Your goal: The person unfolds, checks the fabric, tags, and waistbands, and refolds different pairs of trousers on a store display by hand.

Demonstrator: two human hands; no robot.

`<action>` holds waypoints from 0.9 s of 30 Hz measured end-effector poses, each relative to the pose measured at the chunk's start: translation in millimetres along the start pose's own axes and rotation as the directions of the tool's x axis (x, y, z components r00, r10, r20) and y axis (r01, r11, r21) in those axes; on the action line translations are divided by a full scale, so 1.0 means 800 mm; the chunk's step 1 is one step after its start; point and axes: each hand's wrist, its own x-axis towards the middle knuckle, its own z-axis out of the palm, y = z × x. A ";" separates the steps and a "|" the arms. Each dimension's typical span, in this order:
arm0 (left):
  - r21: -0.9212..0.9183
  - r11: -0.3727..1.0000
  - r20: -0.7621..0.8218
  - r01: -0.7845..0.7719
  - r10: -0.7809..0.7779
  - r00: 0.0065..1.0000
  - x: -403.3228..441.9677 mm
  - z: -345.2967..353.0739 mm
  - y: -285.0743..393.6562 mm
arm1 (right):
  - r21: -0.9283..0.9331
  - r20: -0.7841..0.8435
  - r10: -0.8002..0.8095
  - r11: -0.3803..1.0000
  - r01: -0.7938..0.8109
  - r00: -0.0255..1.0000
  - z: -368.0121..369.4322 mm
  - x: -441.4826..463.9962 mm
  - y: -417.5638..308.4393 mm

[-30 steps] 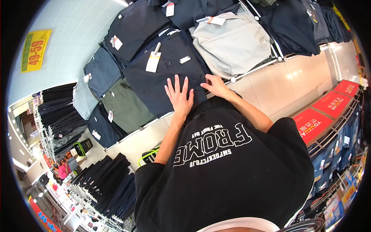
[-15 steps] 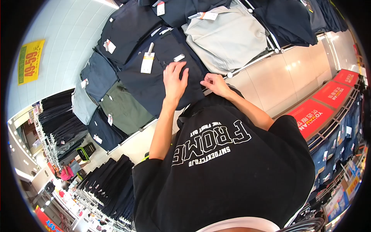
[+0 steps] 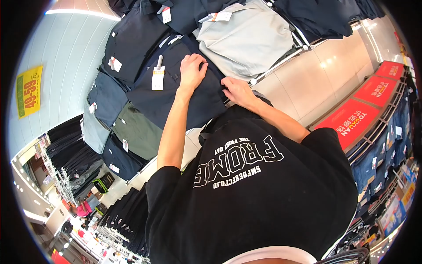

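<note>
Folded navy trousers (image 3: 151,103) with a white price tag (image 3: 158,78) lie in front of me on the display. My left hand (image 3: 192,71) rests on their upper part, its fingers curled into the cloth. What sits right under those fingertips is hidden. At the near right edge of the same trousers, my right hand (image 3: 239,92) has its fingers bent and closed at the cloth's border. Light grey trousers (image 3: 244,42) lie just beyond both hands, and dark trousers (image 3: 132,48) lie beyond on the left.
Olive trousers (image 3: 136,127) and blue-grey trousers (image 3: 107,94) are folded on the left. A white metal rail (image 3: 277,66) edges the display. Red signs (image 3: 347,123) top a rack of jeans (image 3: 378,163) on the right. Hanging dark trousers (image 3: 125,215) fill a rack at lower left.
My left hand's fingers have curled in, and a small white label that showed near them is covered. My right hand stays at the trousers' edge. The whole view has shifted slightly.
</note>
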 end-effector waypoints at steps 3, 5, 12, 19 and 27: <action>-0.024 1.000 -0.073 -0.018 0.017 0.997 -0.001 0.009 -0.010 | -0.053 0.009 -0.139 0.989 0.139 0.990 0.002 0.006 0.004; -0.040 0.999 -0.110 -0.024 0.019 0.994 -0.001 0.012 -0.012 | -0.096 0.007 -0.206 0.974 0.206 0.979 0.006 0.006 0.005; -0.015 1.000 -0.140 0.005 -0.007 0.990 -0.002 0.017 -0.010 | -0.222 -0.029 -0.294 0.934 0.281 0.955 0.017 0.004 0.011; -0.032 0.999 -0.154 0.005 -0.010 0.988 -0.004 0.018 -0.012 | -0.141 -0.005 -0.300 0.945 0.296 0.954 0.016 -0.004 0.020; -0.030 0.999 -0.139 0.017 -0.021 0.990 -0.005 0.018 -0.014 | 0.012 0.083 -0.252 0.968 0.252 0.964 0.011 -0.013 0.020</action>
